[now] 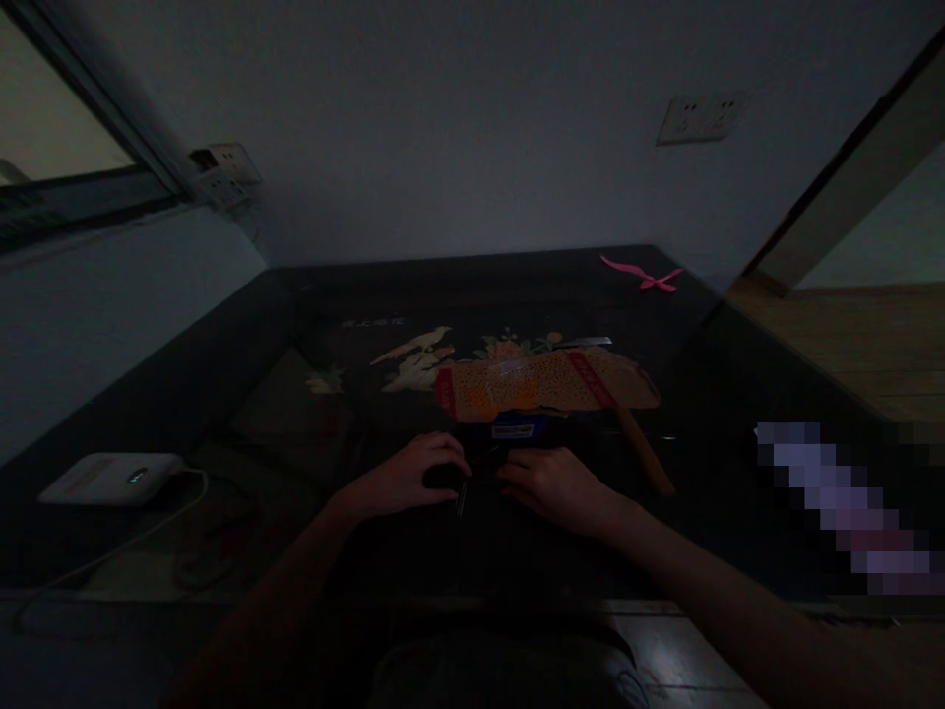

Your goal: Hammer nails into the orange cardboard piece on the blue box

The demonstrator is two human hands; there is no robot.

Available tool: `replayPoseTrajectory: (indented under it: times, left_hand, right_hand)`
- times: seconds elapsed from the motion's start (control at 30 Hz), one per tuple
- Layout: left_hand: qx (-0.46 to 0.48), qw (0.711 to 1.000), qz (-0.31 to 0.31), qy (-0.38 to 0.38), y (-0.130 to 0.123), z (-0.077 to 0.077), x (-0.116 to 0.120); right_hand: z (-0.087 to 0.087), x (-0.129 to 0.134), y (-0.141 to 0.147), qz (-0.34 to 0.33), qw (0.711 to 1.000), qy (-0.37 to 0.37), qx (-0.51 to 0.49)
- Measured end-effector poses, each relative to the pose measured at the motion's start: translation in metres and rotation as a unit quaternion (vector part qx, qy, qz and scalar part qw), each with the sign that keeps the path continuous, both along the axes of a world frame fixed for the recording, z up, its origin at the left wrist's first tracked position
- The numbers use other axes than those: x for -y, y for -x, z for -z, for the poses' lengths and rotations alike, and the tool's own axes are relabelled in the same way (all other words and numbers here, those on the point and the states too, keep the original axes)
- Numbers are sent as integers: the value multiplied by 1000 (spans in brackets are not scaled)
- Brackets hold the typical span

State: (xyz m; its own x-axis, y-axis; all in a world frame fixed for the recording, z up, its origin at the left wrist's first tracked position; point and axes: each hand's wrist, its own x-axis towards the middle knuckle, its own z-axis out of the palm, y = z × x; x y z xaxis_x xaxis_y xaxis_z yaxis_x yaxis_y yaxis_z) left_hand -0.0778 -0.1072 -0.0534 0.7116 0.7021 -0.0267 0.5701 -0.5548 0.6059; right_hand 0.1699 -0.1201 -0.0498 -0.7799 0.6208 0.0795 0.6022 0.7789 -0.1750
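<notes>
Over the dark table (413,571), my left hand (413,478) is curled, thumb and fingertips brought close beside thin light sticks or needles (462,498); what it grips is too dark to make out. Just to the right, my right hand (553,487) rests with its fingers bent and pressed together, pointing left; anything in them is hidden. A gap lies between the two hands. Beyond them sits a small blue packet (515,430) with a pale label. Behind it lies an orange and red patterned bag (509,387), with a wooden handle (644,451) sticking out toward the right front.
A white power bank (110,479) with a cable lies at the left. A pink ribbon (650,280) is at the back right. A flat metal piece (591,342) lies behind the bag. A blurred-out object (842,502) is at the right edge. Walls border the table.
</notes>
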Motion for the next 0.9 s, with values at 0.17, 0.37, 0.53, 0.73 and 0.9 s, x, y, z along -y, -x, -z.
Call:
replayPoseTrajectory:
  times: [0.17, 0.37, 0.53, 0.73, 0.9]
  left_hand:
    - [-23, 999, 26, 10, 0, -1, 2]
    - [-39, 998, 18, -38, -6, 7, 2]
    - [-13, 998, -20, -66, -8, 13, 0]
    - [5, 995, -49, -89, -2, 16, -7]
    - [-6, 996, -18, -88, -2, 13, -5]
  right_hand:
    - [2, -1, 2, 25, 999, 19, 17]
    - [6, -2, 3, 45, 998, 29, 44]
    - [6, -5, 1, 67, 996, 26, 56]
    - [1, -5, 1, 79, 995, 27, 52]
    - [0, 1, 5, 13, 999, 32, 12]
